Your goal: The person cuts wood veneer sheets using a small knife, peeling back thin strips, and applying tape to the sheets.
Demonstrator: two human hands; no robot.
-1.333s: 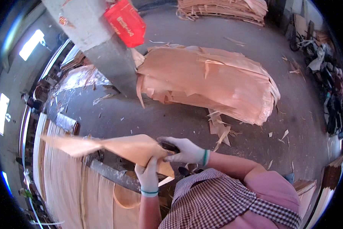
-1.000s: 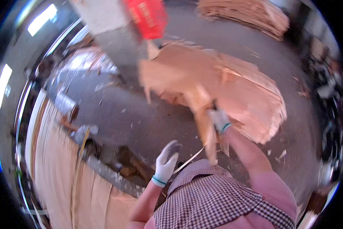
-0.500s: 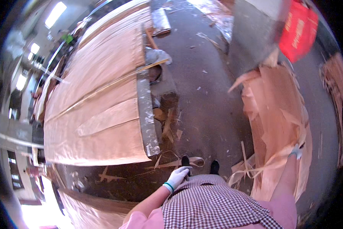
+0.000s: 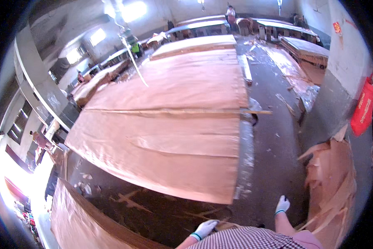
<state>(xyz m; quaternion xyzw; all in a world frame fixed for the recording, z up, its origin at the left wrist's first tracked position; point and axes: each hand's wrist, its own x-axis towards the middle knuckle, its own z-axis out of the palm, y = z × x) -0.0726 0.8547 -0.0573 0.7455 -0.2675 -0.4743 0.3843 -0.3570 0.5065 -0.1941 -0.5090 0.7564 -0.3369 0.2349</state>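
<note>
My left hand (image 4: 206,229), in a white glove with a green-edged cuff, is low in front of the checked apron (image 4: 240,239). Its fingers are curled, with a dark spot at their tips that I cannot make out. My right hand (image 4: 282,205), gloved likewise, hangs over the floor between the wide table stack and the right-hand pile, touching neither. Its fingers look closed and nothing shows in them. Ahead lies a large stack topped by thin reddish wood veneer (image 4: 178,145), wrinkled and split near the front. A long wooden strip (image 4: 174,111) crosses it, jutting past the right edge.
A pile of torn veneer sheets (image 4: 329,178) stands at right, by a pillar (image 4: 340,70) with a red bag (image 4: 365,108). Another veneer stack (image 4: 82,220) is at lower left. Scraps litter the floor (image 4: 273,166). People work farther off, one at the back (image 4: 231,14).
My view has turned right and lifted toward the room. My right hand has come off the torn veneer pile and moved left over the floor. My left hand stays low by the apron.
</note>
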